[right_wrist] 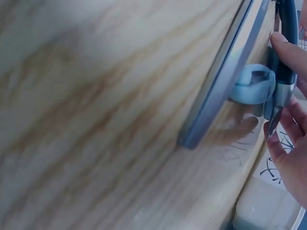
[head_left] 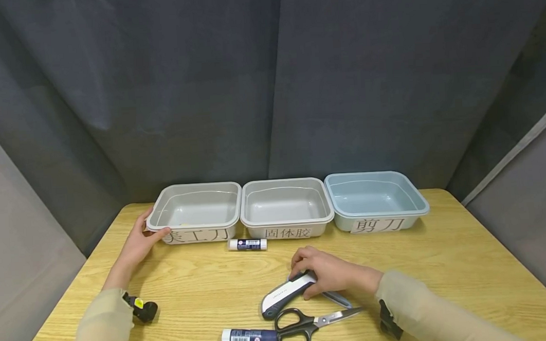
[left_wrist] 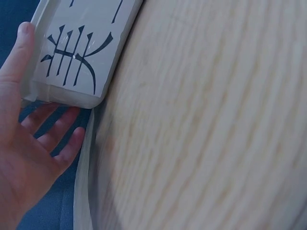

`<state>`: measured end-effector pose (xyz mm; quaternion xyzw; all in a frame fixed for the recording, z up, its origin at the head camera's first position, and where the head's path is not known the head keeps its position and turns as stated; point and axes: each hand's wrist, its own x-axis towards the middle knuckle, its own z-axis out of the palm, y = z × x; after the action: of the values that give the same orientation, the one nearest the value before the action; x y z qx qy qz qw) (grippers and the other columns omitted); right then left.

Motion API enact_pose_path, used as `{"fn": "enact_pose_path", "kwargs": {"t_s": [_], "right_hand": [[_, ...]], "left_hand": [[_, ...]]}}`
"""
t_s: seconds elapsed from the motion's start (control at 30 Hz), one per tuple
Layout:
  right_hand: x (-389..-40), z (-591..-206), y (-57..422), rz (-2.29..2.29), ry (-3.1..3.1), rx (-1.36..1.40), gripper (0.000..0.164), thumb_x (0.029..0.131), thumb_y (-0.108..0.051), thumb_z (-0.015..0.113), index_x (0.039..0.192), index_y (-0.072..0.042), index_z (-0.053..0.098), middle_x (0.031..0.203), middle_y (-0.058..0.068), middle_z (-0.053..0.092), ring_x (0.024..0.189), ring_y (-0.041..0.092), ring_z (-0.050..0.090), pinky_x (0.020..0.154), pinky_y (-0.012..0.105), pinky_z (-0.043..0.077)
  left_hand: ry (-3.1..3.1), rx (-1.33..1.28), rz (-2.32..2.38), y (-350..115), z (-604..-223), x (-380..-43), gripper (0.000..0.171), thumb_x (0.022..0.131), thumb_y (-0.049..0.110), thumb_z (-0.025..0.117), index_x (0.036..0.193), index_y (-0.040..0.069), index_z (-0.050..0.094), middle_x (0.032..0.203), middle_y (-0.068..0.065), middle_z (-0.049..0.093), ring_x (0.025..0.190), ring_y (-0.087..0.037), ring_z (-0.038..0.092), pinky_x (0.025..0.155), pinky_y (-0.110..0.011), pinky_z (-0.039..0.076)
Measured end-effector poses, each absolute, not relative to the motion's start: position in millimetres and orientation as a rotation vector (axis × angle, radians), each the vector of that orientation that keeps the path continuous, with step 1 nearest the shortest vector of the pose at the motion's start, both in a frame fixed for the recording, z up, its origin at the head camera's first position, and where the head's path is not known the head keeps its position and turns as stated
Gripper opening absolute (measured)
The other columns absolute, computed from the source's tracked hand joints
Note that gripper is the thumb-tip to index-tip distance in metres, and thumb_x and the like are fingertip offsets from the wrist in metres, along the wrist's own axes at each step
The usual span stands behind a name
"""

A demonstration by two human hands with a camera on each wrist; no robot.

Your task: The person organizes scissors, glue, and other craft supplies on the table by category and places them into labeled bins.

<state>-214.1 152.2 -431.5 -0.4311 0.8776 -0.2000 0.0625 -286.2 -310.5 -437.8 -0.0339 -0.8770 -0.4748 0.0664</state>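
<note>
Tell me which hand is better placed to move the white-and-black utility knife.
Right hand, most likely: it grips the utility knife, while the left hand is farther away, holding the left bin.

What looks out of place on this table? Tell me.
One glue stick lies alone on the table, just in front of the left bin and middle bin, away from the other two glue sticks, so it looks stray. I see nothing spilled or damaged.

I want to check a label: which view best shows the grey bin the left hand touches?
The head view: nearly all the grey bin shows, label included. The left wrist view catches one end and part of the label; the right wrist view, a bin I cannot identify.
</note>
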Motion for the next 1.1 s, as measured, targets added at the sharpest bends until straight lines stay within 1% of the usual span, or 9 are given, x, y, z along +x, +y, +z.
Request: {"fn": "enact_pose_path", "kwargs": {"t_s": [0.13,0.3,0.43,0.53,0.6,0.77,0.87,0.97,1.1], "right_hand": [[-213,-431,151,-0.59,2.668,-1.309,0.041,0.068,-0.033,0.078,0.106,-0.021,0.067,0.109,-0.005,0.052,0.102,0.01,0.045,0.088,0.027,0.04],[-213,-430,151,-0.56,2.704,-1.358,0.04,0.067,-0.033,0.078,0.104,-0.02,0.068,0.109,-0.005,0.054,0.102,0.011,0.047,0.088,0.028,0.04],[-214,-429,151,-0.532,2.737,-1.401,0.041,0.067,-0.034,0.077,0.104,-0.02,0.068,0.109,-0.006,0.056,0.104,0.013,0.047,0.091,0.031,0.039],[-215,-426,151,-0.532,2.748,-1.396,0.042,0.068,-0.034,0.076,0.106,-0.018,0.067,0.109,-0.006,0.058,0.105,0.013,0.048,0.093,0.032,0.039],[-215,-423,150,-0.544,2.744,-1.366,0.043,0.069,-0.032,0.075,0.108,-0.017,0.066,0.109,-0.006,0.059,0.105,0.013,0.049,0.093,0.032,0.039],[-219,-417,148,-0.581,2.715,-1.315,0.042,0.073,-0.028,0.073,0.113,-0.017,0.064,0.111,-0.008,0.061,0.107,0.012,0.052,0.095,0.031,0.04],[-221,-414,145,-0.608,2.702,-1.301,0.041,0.074,-0.026,0.073,0.114,-0.017,0.064,0.11,-0.008,0.061,0.104,0.01,0.053,0.092,0.029,0.042],[-222,-412,142,-0.636,2.691,-1.296,0.042,0.074,-0.025,0.073,0.114,-0.016,0.064,0.105,-0.008,0.061,0.097,0.007,0.054,0.087,0.026,0.044],[-224,-408,140,-0.682,2.686,-1.272,0.043,0.074,-0.025,0.074,0.114,-0.015,0.063,0.106,-0.007,0.062,0.096,0.007,0.054,0.083,0.025,0.044]], "left_hand": [[-2.641,-0.106,-1.436,-312,-438,-286,0.085,0.085,0.034,0.063,0.147,0.01,0.01,0.141,-0.025,0.029,0.112,-0.029,0.038,0.081,-0.024,0.034],[-2.64,-0.101,-1.43,-313,-439,-287,0.085,0.084,0.036,0.063,0.147,0.011,0.01,0.142,-0.023,0.029,0.113,-0.029,0.038,0.082,-0.025,0.033],[-2.641,-0.097,-1.454,-308,-432,-284,0.084,0.085,0.031,0.063,0.146,0.008,0.011,0.14,-0.026,0.03,0.111,-0.029,0.039,0.081,-0.025,0.034],[-2.646,-0.093,-1.455,-308,-431,-283,0.084,0.085,0.031,0.063,0.146,0.008,0.01,0.14,-0.026,0.03,0.11,-0.029,0.039,0.08,-0.023,0.034],[-2.646,-0.093,-1.444,-309,-435,-285,0.085,0.085,0.034,0.063,0.146,0.009,0.01,0.14,-0.025,0.03,0.111,-0.029,0.039,0.081,-0.023,0.034],[-2.64,-0.088,-1.426,-312,-441,-288,0.086,0.084,0.038,0.064,0.146,0.011,0.012,0.141,-0.022,0.03,0.113,-0.028,0.038,0.083,-0.025,0.034],[-2.636,-0.099,-1.421,-312,-441,-289,0.085,0.084,0.038,0.064,0.146,0.01,0.013,0.141,-0.022,0.031,0.111,-0.027,0.039,0.082,-0.024,0.034],[-2.634,-0.105,-1.423,-312,-441,-289,0.085,0.084,0.038,0.063,0.146,0.009,0.013,0.141,-0.022,0.03,0.112,-0.028,0.039,0.082,-0.023,0.034],[-2.637,-0.099,-1.429,-312,-440,-289,0.086,0.083,0.039,0.063,0.146,0.01,0.012,0.143,-0.021,0.028,0.115,-0.029,0.038,0.084,-0.025,0.034]]}}
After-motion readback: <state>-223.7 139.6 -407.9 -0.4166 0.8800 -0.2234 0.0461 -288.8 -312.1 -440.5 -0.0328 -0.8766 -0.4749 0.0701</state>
